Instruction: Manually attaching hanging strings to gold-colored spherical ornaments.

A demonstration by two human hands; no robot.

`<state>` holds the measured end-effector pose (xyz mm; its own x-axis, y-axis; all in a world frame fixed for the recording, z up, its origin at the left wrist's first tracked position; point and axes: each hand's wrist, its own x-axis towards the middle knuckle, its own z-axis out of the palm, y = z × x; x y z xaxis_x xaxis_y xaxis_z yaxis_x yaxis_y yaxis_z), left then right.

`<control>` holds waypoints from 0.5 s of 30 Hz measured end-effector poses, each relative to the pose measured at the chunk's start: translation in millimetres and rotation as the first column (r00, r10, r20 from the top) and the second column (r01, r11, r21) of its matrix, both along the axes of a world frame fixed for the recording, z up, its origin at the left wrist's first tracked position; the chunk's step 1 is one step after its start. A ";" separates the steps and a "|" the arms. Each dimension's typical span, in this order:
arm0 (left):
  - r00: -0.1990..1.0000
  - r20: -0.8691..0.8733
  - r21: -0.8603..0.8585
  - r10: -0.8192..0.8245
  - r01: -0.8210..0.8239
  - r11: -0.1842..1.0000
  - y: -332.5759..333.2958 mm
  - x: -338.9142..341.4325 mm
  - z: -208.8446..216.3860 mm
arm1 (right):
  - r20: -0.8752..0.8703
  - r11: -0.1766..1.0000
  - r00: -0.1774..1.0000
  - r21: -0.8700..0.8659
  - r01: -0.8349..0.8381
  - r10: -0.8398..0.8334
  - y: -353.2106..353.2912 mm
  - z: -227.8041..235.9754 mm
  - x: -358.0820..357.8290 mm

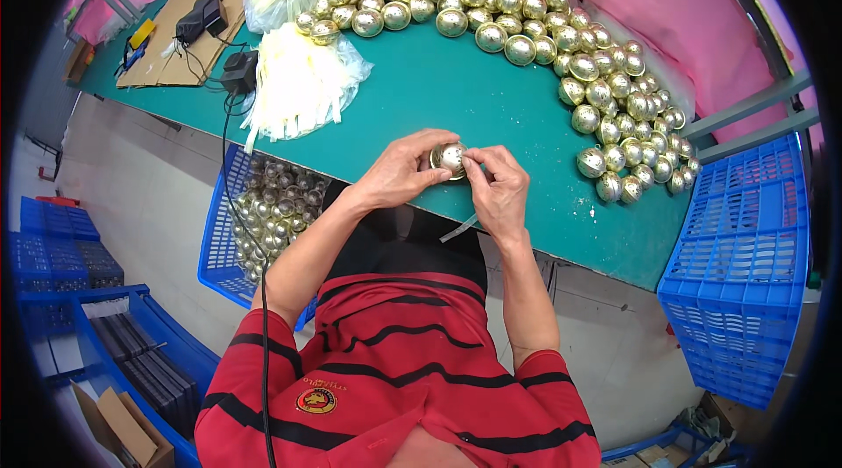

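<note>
My left hand (399, 171) is closed around a shiny gold ball (451, 159) with a dark pattern, just above the table's near edge. Thumb and fingers grip it from the left. My right hand (500, 192) pinches at the ball's right side. Out from under that hand a thin pale strip (458, 229) hangs past the table edge; its upper part is hidden by the fingers. A bundle of whitish strips (294, 86) lies on a plastic bag to the left of my hands.
Many similar gold balls (520, 50) curve along the back and right of the green table (412, 86). A blue crate (213, 244) of balls stands below at left, another blue crate (737, 279) at right. A black cable (230, 148) runs from an adapter (239, 73); cardboard (158, 56) lies behind.
</note>
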<state>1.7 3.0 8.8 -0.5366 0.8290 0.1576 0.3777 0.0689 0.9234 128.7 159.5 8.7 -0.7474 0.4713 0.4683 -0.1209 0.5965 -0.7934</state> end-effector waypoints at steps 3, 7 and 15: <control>0.999 0.043 -0.042 0.008 -0.006 0.999 0.1 1.1 3.0 | 0.057 1.000 0.998 0.008 -0.023 0.023 2.0 6.8 0.1; 0.999 0.030 -0.033 0.011 -0.010 0.999 0.9 3.9 4.8 | 0.050 0.999 0.998 0.009 -0.043 0.042 3.7 6.4 -1.2; 0.974 0.220 0.010 0.049 -0.053 0.999 10.3 0.8 -9.3 | 0.012 0.997 1.000 0.078 -0.028 0.027 0.6 6.4 -1.8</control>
<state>2.4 13.3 -0.5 -0.6012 0.7979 0.0444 0.1621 0.0673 0.9845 126.9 160.0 15.1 -0.7650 0.4128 0.4943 -0.1293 0.6535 -0.7458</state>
